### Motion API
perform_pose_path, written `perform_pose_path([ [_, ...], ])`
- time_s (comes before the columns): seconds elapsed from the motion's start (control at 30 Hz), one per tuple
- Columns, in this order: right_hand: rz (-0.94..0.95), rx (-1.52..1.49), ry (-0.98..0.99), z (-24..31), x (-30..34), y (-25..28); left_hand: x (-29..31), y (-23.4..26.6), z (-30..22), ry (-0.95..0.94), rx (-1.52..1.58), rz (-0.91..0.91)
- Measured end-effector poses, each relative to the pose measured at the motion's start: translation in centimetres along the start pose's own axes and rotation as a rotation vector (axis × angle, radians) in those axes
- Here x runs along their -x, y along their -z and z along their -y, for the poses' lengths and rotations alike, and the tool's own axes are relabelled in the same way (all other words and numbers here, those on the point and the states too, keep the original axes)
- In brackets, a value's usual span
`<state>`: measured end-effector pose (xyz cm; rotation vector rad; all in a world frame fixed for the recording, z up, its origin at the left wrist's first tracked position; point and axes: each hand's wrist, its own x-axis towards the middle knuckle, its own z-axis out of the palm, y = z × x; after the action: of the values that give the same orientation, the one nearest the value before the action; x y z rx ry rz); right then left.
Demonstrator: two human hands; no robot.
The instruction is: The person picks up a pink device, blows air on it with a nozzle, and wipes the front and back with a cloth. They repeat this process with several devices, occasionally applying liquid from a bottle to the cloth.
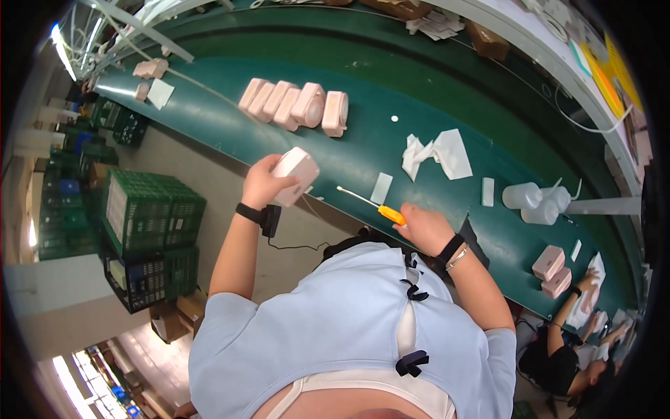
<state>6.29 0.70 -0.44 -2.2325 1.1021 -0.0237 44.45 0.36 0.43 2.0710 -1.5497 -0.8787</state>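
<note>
My left hand (pixel 264 183) is closed around a pale pink boxy device (pixel 296 176) with rounded corners, held over the near edge of the green bench. In my right hand (pixel 424 229) is a screwdriver (pixel 391 214) with a yellow handle. Its thin metal shaft points left toward the pink device, and the tip is apart from it. Beyond my hands, a row of several similar pink devices (pixel 286 105) stands on the bench. A small white rectangular piece (pixel 382 188) lies just past the screwdriver.
Crumpled white cloths (pixel 450 155) and another white block (pixel 488 191) lie right of centre. Translucent squeeze bottles (pixel 534 202) stand beside a metal post. Two pink devices (pixel 550 262) sit near a co-worker's hand (pixel 590 281) at the right. Stacked green crates (pixel 150 213) stand on the floor, left.
</note>
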Motion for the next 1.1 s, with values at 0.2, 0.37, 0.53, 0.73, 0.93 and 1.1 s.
perform_pose_path([
  [0.2,0.125,0.042,0.095,3.5,-2.7,1.4,-0.8,2.1,3.1,0.096,0.107,0.168],
  [0.37,0.076,0.035,0.124,2.7,-4.1,2.8,-1.8,3.2,6.0,0.174,0.201,0.364],
  [0.53,0.188,0.022,0.137,3.5,-3.8,3.5,-1.3,1.8,8.3,0.254,0.84,0.211],
  [0.73,0.047,-0.019,0.14,2.9,-4.2,4.1,1.6,-0.2,9.0,0.566,1.509,0.393],
  [0.93,0.155,-0.09,0.144,3.1,-2.7,3.8,2.8,-3.9,8.1,0.376,2.29,0.419],
  [1.1,0.0,-0.011,0.034,2.0,-0.8,2.4,2.3,-5.3,4.0,0.118,2.242,0.025],
])
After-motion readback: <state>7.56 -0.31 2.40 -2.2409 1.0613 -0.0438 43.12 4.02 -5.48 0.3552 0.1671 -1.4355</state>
